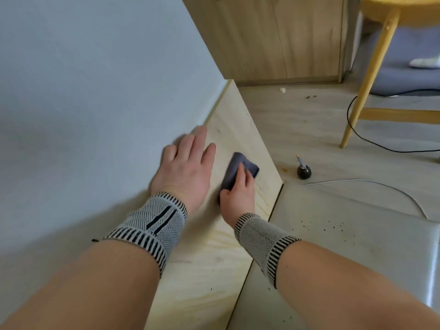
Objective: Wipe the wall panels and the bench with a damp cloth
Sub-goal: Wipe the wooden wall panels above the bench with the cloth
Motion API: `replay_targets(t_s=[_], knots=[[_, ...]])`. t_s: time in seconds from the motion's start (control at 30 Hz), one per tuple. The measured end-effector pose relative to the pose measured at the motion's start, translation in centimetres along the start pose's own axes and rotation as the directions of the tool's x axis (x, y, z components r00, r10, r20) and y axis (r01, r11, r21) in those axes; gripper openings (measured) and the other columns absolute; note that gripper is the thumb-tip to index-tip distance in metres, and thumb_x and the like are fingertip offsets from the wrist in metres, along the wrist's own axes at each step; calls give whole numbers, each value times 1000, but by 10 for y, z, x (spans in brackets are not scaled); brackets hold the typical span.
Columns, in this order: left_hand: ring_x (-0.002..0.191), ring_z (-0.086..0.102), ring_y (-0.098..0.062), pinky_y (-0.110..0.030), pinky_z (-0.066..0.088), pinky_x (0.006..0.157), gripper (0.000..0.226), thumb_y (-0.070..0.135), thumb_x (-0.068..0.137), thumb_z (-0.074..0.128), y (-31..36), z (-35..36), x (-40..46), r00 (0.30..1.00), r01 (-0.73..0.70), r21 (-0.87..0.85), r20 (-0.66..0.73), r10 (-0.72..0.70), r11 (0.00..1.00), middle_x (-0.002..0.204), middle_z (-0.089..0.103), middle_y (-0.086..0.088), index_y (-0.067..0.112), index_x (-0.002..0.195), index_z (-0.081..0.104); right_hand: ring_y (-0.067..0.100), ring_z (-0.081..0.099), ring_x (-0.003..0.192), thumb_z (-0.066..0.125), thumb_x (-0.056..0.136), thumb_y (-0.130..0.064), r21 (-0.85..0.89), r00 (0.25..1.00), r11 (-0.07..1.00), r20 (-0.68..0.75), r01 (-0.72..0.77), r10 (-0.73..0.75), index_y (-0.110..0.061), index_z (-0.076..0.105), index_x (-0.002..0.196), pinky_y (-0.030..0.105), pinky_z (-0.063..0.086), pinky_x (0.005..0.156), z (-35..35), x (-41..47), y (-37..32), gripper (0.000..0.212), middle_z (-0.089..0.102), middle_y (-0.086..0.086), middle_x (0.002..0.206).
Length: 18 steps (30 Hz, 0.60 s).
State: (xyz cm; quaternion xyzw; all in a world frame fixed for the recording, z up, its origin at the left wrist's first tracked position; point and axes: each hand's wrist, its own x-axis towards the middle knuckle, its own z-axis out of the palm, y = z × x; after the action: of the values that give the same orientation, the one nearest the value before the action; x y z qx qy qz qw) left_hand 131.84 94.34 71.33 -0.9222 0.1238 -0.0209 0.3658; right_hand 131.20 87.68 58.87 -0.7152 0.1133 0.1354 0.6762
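Observation:
A folded blue-grey cloth lies on the pale wooden bench that runs along the wall. My right hand presses it down, fingers over its near end and thumb at its side. My left hand lies flat with straight fingers, partly on the bench and partly against the blue-grey wall panel. Both wrists wear striped knitted bands.
Below the bench's right edge lies a light floor with a small dark round object, a white cable and a black cable. A yellow wooden chair stands at the right. Wooden cabinet doors close the far end.

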Motion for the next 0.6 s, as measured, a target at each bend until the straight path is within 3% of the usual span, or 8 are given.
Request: replay_targets(t_s=[0.1,0.27,0.3,0.37,0.43,0.47,0.53,0.6], knots=[[136,-8,-27,-41,13,104,63,33,100,43,0,0,2,1000,-4,-2,21,4,1000,159,-18,-11,23,153,11,26,12,147,46,90,-7,3,995,995,26,-96,96,-25,9,156,34,16,118,-5,10,1,78,-1,2,162],[136,-8,-25,-41,13,104,61,37,101,41,0,-1,1,1000,6,-27,16,-5,1000,159,-18,-9,24,153,13,26,24,140,51,81,-5,16,941,948,-126,318,-314,-20,26,152,30,17,115,11,-11,-11,77,22,8,157],[136,-8,-26,-40,11,103,62,37,101,41,0,-2,1,1000,4,-21,22,-3,1000,160,-18,-9,24,154,12,25,24,140,50,82,-7,14,952,959,-124,282,-279,-22,25,153,29,17,115,11,-6,-5,77,21,6,157],[138,-9,-27,-41,8,104,65,39,101,41,1,-2,1,999,-3,-2,46,3,1000,160,-20,-11,23,155,9,24,21,141,47,87,-7,58,998,998,-59,12,-8,-26,17,154,32,19,115,3,9,6,76,15,0,159],[139,-10,-28,-42,9,106,67,39,101,40,2,-1,1,998,0,3,64,-1,1000,159,-23,-11,22,156,6,26,23,143,44,91,-8,49,982,981,1,-189,189,-24,12,155,36,24,114,-7,18,11,73,13,3,160],[140,-10,-28,-42,10,107,67,39,101,39,3,-1,1,998,2,2,65,-2,1000,159,-24,-11,22,156,5,26,25,142,44,91,-7,43,987,986,-4,-163,163,-22,13,155,34,25,114,-9,17,8,72,15,4,159],[139,-10,-28,-42,10,107,65,38,102,38,3,-2,2,998,11,-6,63,-11,1000,158,-25,-10,23,155,5,22,27,141,47,87,-3,81,994,992,-62,95,-90,-17,22,153,26,22,113,-6,6,-7,73,21,5,156],[139,-9,-27,-41,12,108,66,40,101,39,3,-3,2,998,22,-8,66,-21,1000,157,-24,-9,23,155,5,19,27,139,49,81,-3,106,946,942,-85,320,-312,-15,30,151,20,16,112,1,-8,-16,73,27,7,153]])
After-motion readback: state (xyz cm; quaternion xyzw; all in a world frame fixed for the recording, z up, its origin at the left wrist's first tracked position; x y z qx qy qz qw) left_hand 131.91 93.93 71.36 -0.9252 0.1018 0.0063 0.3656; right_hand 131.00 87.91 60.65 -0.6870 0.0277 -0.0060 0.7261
